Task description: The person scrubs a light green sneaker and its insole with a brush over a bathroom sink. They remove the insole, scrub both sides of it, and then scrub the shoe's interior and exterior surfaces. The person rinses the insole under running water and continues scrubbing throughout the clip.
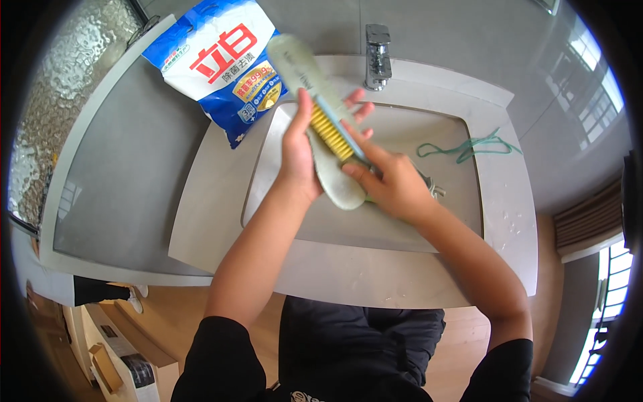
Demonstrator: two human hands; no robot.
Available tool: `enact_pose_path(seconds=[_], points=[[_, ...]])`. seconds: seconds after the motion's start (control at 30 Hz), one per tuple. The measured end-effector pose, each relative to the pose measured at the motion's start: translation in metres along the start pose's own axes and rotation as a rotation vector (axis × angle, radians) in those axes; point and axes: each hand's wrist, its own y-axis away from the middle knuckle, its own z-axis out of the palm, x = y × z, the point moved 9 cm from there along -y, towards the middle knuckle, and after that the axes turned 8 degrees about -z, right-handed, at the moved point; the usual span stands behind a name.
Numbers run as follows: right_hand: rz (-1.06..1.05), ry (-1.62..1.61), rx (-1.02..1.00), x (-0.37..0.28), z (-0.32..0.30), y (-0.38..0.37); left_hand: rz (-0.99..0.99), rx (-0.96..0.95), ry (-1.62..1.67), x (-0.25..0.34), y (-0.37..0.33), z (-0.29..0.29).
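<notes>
Over the white sink basin [435, 231], my left hand [299, 157] holds a pale grey-green shoe insole [338, 187] tilted, its thumb along the near edge and its other fingertips showing past the far side. My right hand [396, 184] grips a scrub brush [329, 132] with a light blue-grey back and yellow bristles. The brush lies lengthwise against the insole, the bristles turned toward my left thumb. Part of the brush's handle is hidden under my right fingers.
A blue and white detergent bag [231, 67] stands left of the basin. The chrome faucet [378, 60] rises at the back. A green cord [469, 146] lies over the basin's right edge. Beside my right wrist is a small pale bundle [437, 191], unclear. A person's white shoe [136, 300] shows far left.
</notes>
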Motion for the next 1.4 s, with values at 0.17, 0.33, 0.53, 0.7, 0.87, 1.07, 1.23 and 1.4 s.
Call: enact_pose_path(seconds=[0.17, 0.33, 0.53, 0.7, 0.87, 1.07, 1.23, 1.4], points=[[-0.173, 0.349, -0.113, -0.025, 0.017, 0.009, -0.022, -0.030, 0.072, 0.029, -0.007, -0.049], [-0.059, 0.394, 0.101, -0.007, -0.009, -0.027, -0.095, 0.195, 0.084, -0.036, -0.002, -0.026], [-0.315, 0.618, -0.044, -0.018, -0.010, -0.002, -0.123, 0.027, 0.158, -0.006, -0.003, -0.045], [-0.291, 0.649, -0.028, 0.004, -0.039, -0.014, -0.366, -0.230, 0.291, -0.052, -0.001, -0.010], [-0.483, 0.828, -0.035, -0.018, -0.053, 0.004, -0.359, -0.277, 0.204, -0.053, 0.004, 0.004], [-0.290, 0.730, -0.116, 0.015, -0.045, 0.030, -0.490, -0.224, 0.220, -0.078, -0.002, -0.009], [-0.129, 0.746, -0.039, 0.044, -0.060, 0.029, -0.484, -0.030, 0.146, -0.083, -0.006, -0.014], [-0.244, 0.702, -0.190, 0.012, -0.038, 0.037, -0.347, 0.156, 0.192, -0.059, -0.007, -0.031]])
